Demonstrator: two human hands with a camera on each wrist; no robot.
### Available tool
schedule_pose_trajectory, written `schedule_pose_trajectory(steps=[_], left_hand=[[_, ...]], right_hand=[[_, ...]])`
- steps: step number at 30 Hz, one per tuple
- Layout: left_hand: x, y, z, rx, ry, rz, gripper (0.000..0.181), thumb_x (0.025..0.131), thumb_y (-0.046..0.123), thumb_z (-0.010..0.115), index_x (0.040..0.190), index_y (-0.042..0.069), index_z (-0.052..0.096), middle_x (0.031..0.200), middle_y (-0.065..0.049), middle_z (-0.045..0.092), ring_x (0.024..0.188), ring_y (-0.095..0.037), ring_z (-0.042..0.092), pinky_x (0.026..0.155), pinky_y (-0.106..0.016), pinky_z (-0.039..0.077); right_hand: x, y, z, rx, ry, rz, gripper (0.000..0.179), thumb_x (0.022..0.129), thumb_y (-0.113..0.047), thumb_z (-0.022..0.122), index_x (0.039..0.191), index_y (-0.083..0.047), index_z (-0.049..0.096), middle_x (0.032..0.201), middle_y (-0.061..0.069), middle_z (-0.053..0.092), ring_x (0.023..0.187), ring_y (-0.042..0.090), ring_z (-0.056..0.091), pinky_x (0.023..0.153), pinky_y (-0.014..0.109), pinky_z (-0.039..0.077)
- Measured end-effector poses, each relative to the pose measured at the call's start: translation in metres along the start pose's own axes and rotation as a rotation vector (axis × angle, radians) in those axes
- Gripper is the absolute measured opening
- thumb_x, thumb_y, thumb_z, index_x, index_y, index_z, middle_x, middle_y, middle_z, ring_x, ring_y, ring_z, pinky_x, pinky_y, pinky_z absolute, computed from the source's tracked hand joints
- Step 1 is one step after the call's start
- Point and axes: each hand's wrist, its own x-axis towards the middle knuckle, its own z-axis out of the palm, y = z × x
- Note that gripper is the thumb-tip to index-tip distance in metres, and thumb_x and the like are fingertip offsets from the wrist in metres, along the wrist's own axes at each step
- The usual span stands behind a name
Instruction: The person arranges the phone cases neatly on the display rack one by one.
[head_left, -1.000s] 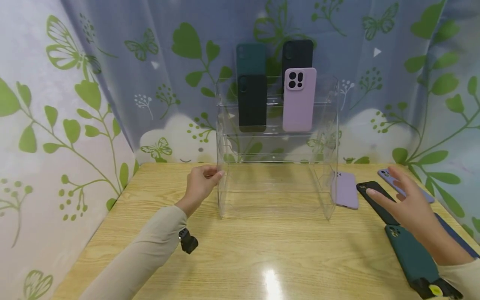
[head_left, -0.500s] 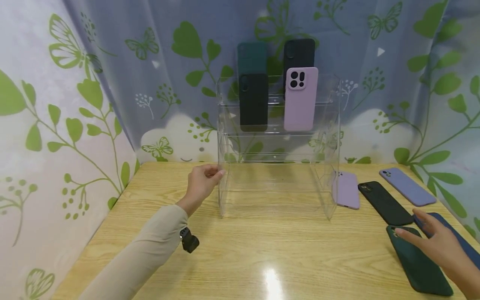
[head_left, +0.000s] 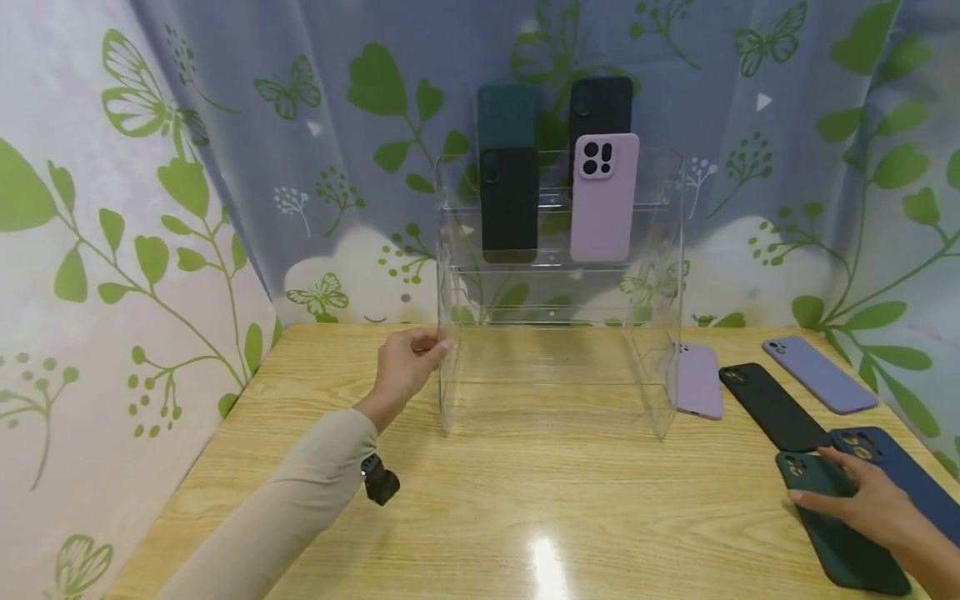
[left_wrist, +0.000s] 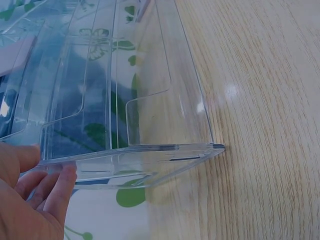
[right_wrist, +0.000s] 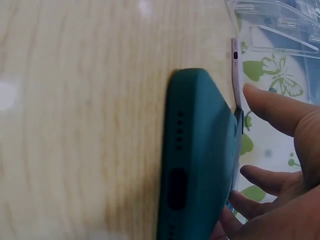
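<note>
A clear acrylic display stand (head_left: 551, 367) rises in tiers in the middle of the table. At its left side panel, my left hand (head_left: 405, 367) pinches the edge between thumb and fingers; the left wrist view shows the thumb (left_wrist: 27, 157) on one side of the panel. Over the dark green phone case (head_left: 847, 550) at the right, my right hand (head_left: 873, 504) hovers with thumb and fingers spread about its upper part. In the right wrist view a gap shows between the thumb (right_wrist: 270, 107) and the green case (right_wrist: 200, 160).
On the stand are a teal case (head_left: 506, 115), two black cases (head_left: 510, 208) and a pink case (head_left: 603, 208). Lying on the right are a lilac case (head_left: 697, 383), a black case (head_left: 776, 408), a periwinkle case (head_left: 821, 375) and a navy case (head_left: 911, 475). A patterned curtain (head_left: 315, 183) hangs behind.
My right hand has come back toward me from above the black and periwinkle cases and down to the green case. My left hand stays at the stand.
</note>
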Motion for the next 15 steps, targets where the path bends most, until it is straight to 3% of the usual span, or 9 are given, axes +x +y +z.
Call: schedule_pose_trajectory(steps=[4,9,15], left_hand=[[0.0,0.002,0.001,-0.008,-0.006,-0.01,0.03,0.091,0.02,0.068,0.115,0.001,0.068,0.107,-0.016,0.07,0.095,-0.027,0.069,0.074,-0.031,0.059],[-0.001,0.002,0.002,-0.009,-0.009,-0.02,0.032,0.091,0.02,0.068,0.117,0.002,0.067,0.109,-0.016,0.069,0.097,-0.027,0.068,0.075,-0.031,0.059],[0.0,0.001,0.001,0.003,-0.003,-0.013,0.033,0.091,0.02,0.068,0.119,0.001,0.066,0.11,-0.017,0.069,0.095,-0.028,0.069,0.075,-0.032,0.059]], right_hand=[[0.0,0.001,0.002,-0.087,0.046,-0.042,0.106,0.083,-0.055,0.067,0.141,0.017,0.015,0.135,0.052,0.011,0.116,0.071,0.016,0.085,0.079,0.019],[0.004,0.001,0.005,-0.034,0.033,-0.119,0.099,0.085,-0.045,0.07,0.141,0.016,0.016,0.135,0.052,0.007,0.117,0.073,0.009,0.085,0.08,0.013],[0.008,-0.012,0.012,0.004,0.012,-0.307,0.088,0.084,-0.028,0.074,0.144,0.01,0.023,0.14,0.046,0.017,0.119,0.07,0.018,0.082,0.075,0.032]])
